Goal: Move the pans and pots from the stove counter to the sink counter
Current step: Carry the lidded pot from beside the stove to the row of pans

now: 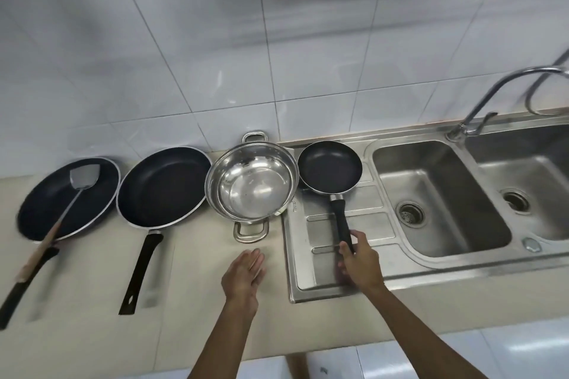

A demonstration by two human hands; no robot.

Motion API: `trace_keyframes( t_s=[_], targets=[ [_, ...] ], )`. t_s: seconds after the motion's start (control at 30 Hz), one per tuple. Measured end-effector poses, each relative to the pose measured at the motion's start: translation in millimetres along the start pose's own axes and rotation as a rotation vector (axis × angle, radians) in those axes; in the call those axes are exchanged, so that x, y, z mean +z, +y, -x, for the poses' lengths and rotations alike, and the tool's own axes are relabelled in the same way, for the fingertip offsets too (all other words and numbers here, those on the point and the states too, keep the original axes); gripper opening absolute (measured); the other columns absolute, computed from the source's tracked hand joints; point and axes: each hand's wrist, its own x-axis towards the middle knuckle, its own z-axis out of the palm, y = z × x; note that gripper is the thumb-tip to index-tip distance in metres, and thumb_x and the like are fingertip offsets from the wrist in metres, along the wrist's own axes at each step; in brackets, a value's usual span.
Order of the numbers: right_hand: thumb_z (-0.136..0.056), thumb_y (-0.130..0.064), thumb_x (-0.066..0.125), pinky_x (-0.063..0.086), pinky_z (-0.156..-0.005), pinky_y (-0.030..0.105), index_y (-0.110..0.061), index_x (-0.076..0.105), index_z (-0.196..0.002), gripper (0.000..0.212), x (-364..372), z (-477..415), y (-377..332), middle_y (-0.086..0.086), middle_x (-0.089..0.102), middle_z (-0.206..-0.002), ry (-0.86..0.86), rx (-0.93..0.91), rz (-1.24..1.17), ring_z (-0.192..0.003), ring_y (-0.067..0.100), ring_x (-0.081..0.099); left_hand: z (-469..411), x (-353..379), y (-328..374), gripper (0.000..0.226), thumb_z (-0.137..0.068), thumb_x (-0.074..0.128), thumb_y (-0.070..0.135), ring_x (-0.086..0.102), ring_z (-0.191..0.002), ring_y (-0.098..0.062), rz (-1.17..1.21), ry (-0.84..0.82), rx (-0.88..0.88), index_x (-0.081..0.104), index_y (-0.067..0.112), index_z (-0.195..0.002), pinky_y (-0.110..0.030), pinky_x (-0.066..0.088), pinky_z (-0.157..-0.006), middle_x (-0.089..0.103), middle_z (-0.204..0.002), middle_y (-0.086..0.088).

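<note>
Black handle in your right hand (358, 258), fingers closing around it: you are holding the small pan (330, 168) on the sink drainboard (354, 224), touching the steel pot (251, 180). Your left hand (243, 277) is hovering flat, empty. Pushing left risks knocking the pot.

Head view, single wide-angle: worn at head height, looking forward and steeply down, close over the counter (200, 301). Faces the tiled wall (154, 55) at far; sink (437, 194) at right; both forearms enter from the near edge. Edges bend.
</note>
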Motion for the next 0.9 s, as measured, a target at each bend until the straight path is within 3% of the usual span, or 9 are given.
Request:
trace_keyframes(
  t_s=[0.1,0.23,0.33,0.4,0.47,0.6,0.9],
  targets=[
    [-0.1,-0.02,0.055,0.062,-0.068,0.045,-0.021,0.057,-0.125,0.025,-22,21,6,0.01,0.076,-0.091,-0.045,-0.056,0.039,-0.069,0.027,0.073,27,4,-24,0.015,-0.096,0.063,0.008,0.072,-0.101,-0.034,-0.226,-0.013,0.127,0.065,0.005,-0.111,-0.037,0.056,-0.077,0.074,-0.109,-0.019],
    [-0.099,-0.017,0.054,0.054,-0.085,0.037,-0.016,0.06,-0.132,0.033,-73,62,32,0.01,0.075,-0.108,-0.094,-0.276,0.223,-0.098,0.029,0.07,71,7,-74,0.021,-0.096,0.065,0.028,0.072,-0.1,-0.026,-1.032,-0.093,0.672,0.072,0.013,-0.109,-0.031,0.051,-0.082,0.078,-0.101,-0.006],
    [-0.1,-0.024,0.055,0.051,-0.097,0.039,-0.014,0.057,-0.138,0.04,-121,97,59,0.007,0.069,-0.126,-0.089,-0.443,0.428,-0.116,0.026,0.063,107,17,-116,0.033,-0.088,0.076,0.031,0.072,-0.101,-0.026,-1.374,-0.199,0.941,0.073,0.011,-0.115,-0.041,0.056,-0.089,0.078,-0.109,-0.006],
    [-0.097,-0.028,0.06,0.052,-0.097,0.041,-0.014,0.062,-0.135,0.041,-157,121,85,0.007,0.068,-0.131,0.01,-0.579,0.584,-0.12,0.028,0.063,133,34,-150,0.041,-0.082,0.081,0.033,0.072,-0.103,-0.029,-1.544,-0.27,1.124,0.074,0.008,-0.115,-0.044,0.056,-0.091,0.077,-0.113,-0.009],
    [-0.094,-0.033,0.062,0.053,-0.098,0.046,-0.017,0.064,-0.133,0.043,-192,138,108,0.007,0.068,-0.132,0.093,-0.621,0.701,-0.122,0.03,0.063,157,56,-180,0.047,-0.082,0.08,0.038,0.071,-0.108,-0.028,-1.614,-0.338,1.256,0.073,0.008,-0.117,-0.045,0.055,-0.095,0.075,-0.117,-0.01],
    [-0.098,-0.046,0.044,0.045,-0.106,0.053,-0.022,0.058,-0.141,0.051,-274,167,155,0.004,0.06,-0.143,0.19,-0.501,0.828,-0.132,0.031,0.055,209,116,-244,0.057,-0.088,0.063,0.049,0.064,-0.123,-0.027,-1.645,-0.515,1.429,0.068,0.008,-0.127,-0.048,0.049,-0.105,0.07,-0.131,-0.01],
    [-0.099,-0.051,0.033,0.039,-0.112,0.054,-0.024,0.048,-0.148,0.058,-459,206,256,0.005,0.053,-0.151,0.415,-0.063,0.818,-0.139,0.032,0.047,312,261,-394,0.075,-0.096,0.033,0.068,0.036,-0.148,-0.021,-1.74,-0.995,1.523,0.045,0.017,-0.15,-0.047,0.027,-0.122,0.043,-0.158,-0.004]
  ],
)
